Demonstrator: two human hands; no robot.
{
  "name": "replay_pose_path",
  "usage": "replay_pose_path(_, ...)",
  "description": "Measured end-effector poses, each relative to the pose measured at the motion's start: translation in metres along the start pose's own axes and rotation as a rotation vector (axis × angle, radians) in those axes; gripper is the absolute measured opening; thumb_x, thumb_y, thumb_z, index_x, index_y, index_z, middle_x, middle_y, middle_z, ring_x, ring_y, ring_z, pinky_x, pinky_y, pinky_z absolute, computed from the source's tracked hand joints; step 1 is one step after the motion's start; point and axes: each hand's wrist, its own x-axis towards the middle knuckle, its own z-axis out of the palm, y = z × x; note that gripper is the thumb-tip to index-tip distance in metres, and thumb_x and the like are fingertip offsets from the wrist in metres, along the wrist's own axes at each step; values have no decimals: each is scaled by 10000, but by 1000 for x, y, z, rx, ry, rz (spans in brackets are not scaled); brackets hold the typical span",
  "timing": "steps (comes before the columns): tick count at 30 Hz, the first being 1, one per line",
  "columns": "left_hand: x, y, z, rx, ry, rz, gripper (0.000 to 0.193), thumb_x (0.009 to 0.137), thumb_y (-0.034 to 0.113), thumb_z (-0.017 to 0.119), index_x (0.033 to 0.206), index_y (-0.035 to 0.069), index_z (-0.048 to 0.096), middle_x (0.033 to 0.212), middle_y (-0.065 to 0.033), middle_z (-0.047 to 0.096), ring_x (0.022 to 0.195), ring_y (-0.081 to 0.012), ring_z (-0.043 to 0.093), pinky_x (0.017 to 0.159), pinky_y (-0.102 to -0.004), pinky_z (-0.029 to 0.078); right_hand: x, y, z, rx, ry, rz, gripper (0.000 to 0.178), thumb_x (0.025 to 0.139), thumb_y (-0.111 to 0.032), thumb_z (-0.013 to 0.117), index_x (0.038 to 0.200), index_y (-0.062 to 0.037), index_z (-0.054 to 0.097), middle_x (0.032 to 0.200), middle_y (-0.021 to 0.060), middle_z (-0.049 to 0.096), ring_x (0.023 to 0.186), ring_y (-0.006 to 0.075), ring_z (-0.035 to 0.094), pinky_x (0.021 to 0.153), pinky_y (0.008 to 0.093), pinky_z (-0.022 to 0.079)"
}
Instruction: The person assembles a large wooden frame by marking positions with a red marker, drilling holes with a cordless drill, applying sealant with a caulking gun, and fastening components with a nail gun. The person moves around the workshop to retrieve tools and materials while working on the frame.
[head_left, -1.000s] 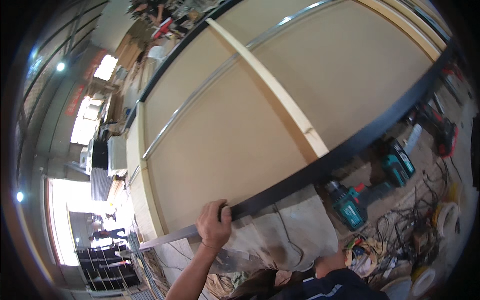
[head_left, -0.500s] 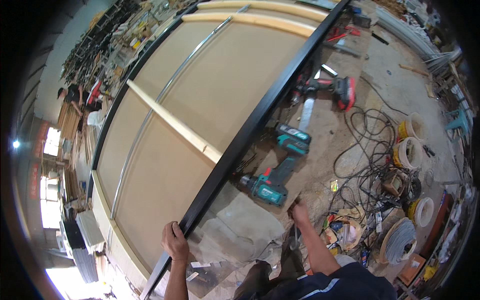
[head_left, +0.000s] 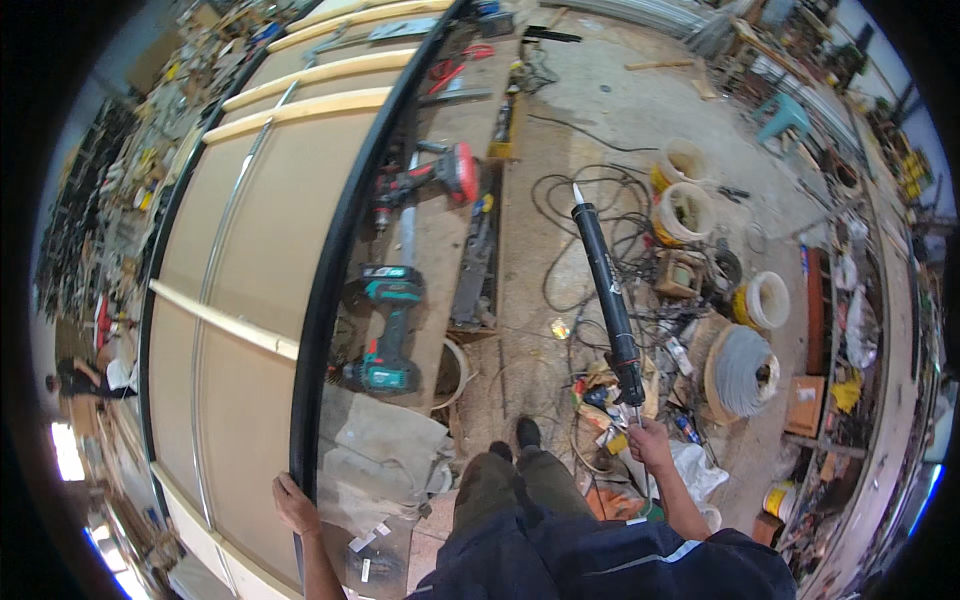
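Observation:
A large panel [head_left: 255, 190] with a black frame [head_left: 340, 220] lies to my left, with pale wooden battens [head_left: 225, 318] and a thin metal tube [head_left: 215, 230] across it. At the near end of the frame's right bar, my left hand [head_left: 295, 503] has its fingers curled over the edge. My right hand [head_left: 652, 445] grips the rear end of a black caulking gun [head_left: 608, 290], its pale nozzle pointing away from me. Beside the frame lie a teal cordless drill [head_left: 387, 335] and a red and black cordless tool [head_left: 425, 182].
A crumpled grey sheet [head_left: 380, 450] lies near my legs. To the right are tangled cables [head_left: 560, 270], buckets [head_left: 685, 212], a coil of grey cord [head_left: 742, 370] and a cardboard box [head_left: 803, 405]. Farther off stands a teal stool [head_left: 783, 118]; another person [head_left: 80, 378] is at far left.
My view has swung to the right. The caulking gun has come into sight, raised in my right hand, which was low by my legs. My left hand stays on the frame.

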Motion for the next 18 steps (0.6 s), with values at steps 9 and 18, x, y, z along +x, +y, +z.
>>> replay_pose_path(9, 40, -10, 25, -464, 300, -263, 437, 1049, 335, 499, 1171, -73, 599, 1052, -195, 655, 950, -302, 629, 832, -398, 503, -60, -56, -43, 71, 171, -137, 69, 914, -140, 608, 892, -93, 562, 546, -54, 418, 404, 55, 359, 375, 220, 265)
replay_pose_path(18, 49, 508, 72, -1050, -913, 327, 353, 950, 129, 628, 1277, 9, 571, 1154, -102, 668, 1057, -184, 630, 921, -333, 512, -8, -193, -18, -187, 175, -221, 113, 851, -101, 635, 892, -4, 673, 610, -17, 544, 469, 57, 451, 421, 237, 318)
